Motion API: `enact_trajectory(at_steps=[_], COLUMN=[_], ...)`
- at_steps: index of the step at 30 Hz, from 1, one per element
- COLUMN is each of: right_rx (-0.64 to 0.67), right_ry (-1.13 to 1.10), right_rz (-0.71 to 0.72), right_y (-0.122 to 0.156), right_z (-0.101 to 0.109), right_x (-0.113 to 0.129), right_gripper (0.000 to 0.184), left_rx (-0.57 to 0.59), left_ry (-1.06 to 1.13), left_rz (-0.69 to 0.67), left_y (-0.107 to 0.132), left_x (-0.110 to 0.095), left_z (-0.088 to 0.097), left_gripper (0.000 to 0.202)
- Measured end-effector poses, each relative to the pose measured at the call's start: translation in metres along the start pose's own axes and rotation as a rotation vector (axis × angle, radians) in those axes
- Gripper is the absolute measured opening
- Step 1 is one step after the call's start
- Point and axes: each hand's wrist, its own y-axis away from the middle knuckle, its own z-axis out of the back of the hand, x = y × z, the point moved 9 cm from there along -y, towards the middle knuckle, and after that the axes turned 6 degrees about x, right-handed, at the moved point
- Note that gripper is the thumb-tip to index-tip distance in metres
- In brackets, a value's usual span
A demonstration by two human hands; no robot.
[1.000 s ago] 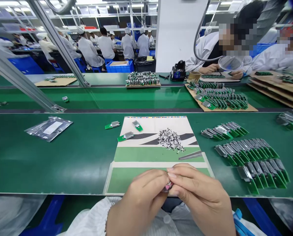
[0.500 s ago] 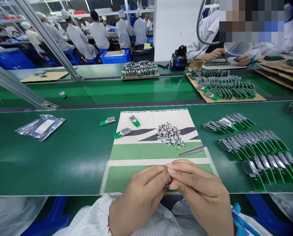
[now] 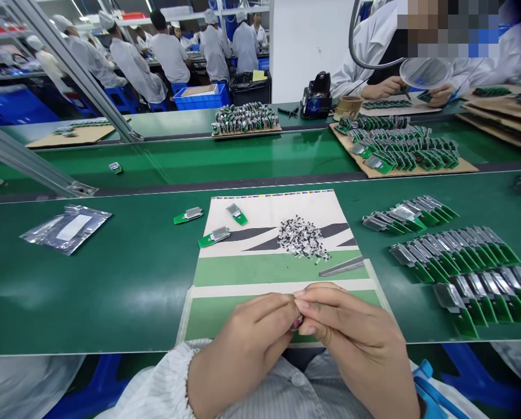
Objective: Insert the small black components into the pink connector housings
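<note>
My left hand (image 3: 254, 340) and my right hand (image 3: 351, 334) meet at the fingertips over the near edge of the mat. Both are closed in a pinch around a small part (image 3: 298, 319), shiny and metallic with a reddish patch. Most of it is hidden by the fingers, so its kind does not show. Beyond the hands, a heap of tiny black and silver components (image 3: 301, 237) lies on the printed mat (image 3: 225, 270). Metal tweezers (image 3: 341, 266) rest to the heap's right. Left of the heap lie a few green circuit boards with metal cans (image 3: 214, 236).
Rows of similar boards (image 3: 456, 253) lean together on the right. A silver plastic bag (image 3: 70, 228) lies on the left. Across the green channel (image 3: 177, 157), more boards sit on cardboard (image 3: 465, 167). A co-worker's hands (image 3: 386, 87) work at the back right. A metal post (image 3: 74, 70) slants at left.
The view has tilted and shifted slightly. My hands keep the same pinch on the small part, with barely any movement of the fingers. The boards, heap and tweezers lie as before.
</note>
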Motion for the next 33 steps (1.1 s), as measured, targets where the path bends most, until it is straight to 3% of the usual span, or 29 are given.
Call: enact_trajectory(at_steps=[3, 7, 9, 15, 18, 22, 27, 30, 33], right_rx=[0.001, 0.037, 0.068, 0.126, 0.142, 0.151, 0.114, 0.028, -0.096], right_ry=[-0.033, -0.084, -0.072, -0.07, -0.139, -0.151, -0.24, -0.218, -0.119], right_rz=[-0.042, -0.146, -0.192, -0.344, -0.426, -0.442, -0.461, -0.542, -0.65], right_y=[-0.001, 0.0, 0.003, 0.021, 0.029, 0.03, 0.031, 0.039, 0.052], right_z=[0.0, -0.003, -0.006, -0.009, -0.012, -0.016, -0.014, 0.008, 0.048], right_x=[-0.005, -0.017, -0.024, -0.05, -0.065, -0.07, -0.074, -0.084, -0.096], right_gripper=[0.022, 0.018, 0.015, 0.032, 0.032, 0.01, 0.01, 0.017, 0.027], left_rx=[0.01, 0.014, 0.031, 0.065, 0.011, -0.002, 0.076, 0.058, 0.066], left_ry=[0.085, 0.367, 0.542, 0.819, 0.857, 0.839, 0.712, 0.574, 0.458], left_rz=[0.088, 0.363, 0.456, 0.576, 0.637, 0.726, 0.652, 0.652, 0.695], left_y=[0.001, 0.01, 0.015, 0.018, 0.019, 0.022, 0.017, 0.022, 0.035], left_x=[0.006, 0.029, 0.037, 0.042, 0.048, 0.061, 0.07, 0.086, 0.107], left_z=[-0.004, -0.017, -0.027, -0.041, -0.042, -0.048, -0.05, -0.04, -0.03], left_gripper=[0.021, 0.008, 0.012, 0.017, 0.023, 0.049, 0.062, 0.054, 0.045])
